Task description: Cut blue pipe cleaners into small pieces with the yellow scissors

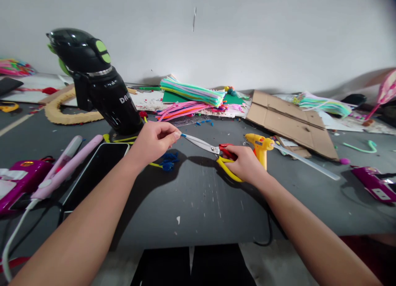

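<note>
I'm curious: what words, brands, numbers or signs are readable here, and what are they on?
"DA", on the black water bottle; whatever follows is unclear as the lettering runs around its side.
No other text is readable: any marks on the scissors or yellow glue gun are too small or blurred.
</note>
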Demonstrator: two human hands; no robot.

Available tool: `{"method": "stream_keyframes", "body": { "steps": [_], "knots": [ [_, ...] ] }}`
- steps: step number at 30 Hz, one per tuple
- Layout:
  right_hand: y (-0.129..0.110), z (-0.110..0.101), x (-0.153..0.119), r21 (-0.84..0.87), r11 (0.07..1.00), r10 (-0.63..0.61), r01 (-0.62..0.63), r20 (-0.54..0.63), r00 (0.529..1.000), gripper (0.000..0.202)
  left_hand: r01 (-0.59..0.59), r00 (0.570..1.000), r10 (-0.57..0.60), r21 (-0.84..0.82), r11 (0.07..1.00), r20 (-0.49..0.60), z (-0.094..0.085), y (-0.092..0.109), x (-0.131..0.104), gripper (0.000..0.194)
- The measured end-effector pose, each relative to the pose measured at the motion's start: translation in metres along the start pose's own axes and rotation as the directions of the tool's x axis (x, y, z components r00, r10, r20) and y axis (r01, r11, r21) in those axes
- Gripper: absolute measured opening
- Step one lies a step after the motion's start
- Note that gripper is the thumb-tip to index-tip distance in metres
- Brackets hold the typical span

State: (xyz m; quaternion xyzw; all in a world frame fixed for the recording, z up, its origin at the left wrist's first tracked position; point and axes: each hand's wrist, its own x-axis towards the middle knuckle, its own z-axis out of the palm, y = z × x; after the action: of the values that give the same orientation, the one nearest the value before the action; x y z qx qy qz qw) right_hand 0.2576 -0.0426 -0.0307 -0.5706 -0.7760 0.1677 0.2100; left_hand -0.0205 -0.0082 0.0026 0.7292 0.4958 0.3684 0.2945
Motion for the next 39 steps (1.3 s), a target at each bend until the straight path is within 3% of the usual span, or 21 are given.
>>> {"method": "stream_keyframes", "body": {
  "steps": [28,39],
  "knots": [
    [-0.0013,0.0010,-0.0005,-0.030,1.000,0.003,-0.004,-0.029,1.000,0.020,-0.041,0.999,0.038,0.079,0.996,0.033,-0.0021,-0.0014,-0.0002,0.025],
    [-0.0027,-0.0003,-0.0010,-0.060,0.998,0.018,-0.020,-0.039,0.999,0.019,0.006,0.998,-0.006,-0.010,1.000,0.057,-0.0023,-0.0009,0.0002,0.024]
  ]
}}
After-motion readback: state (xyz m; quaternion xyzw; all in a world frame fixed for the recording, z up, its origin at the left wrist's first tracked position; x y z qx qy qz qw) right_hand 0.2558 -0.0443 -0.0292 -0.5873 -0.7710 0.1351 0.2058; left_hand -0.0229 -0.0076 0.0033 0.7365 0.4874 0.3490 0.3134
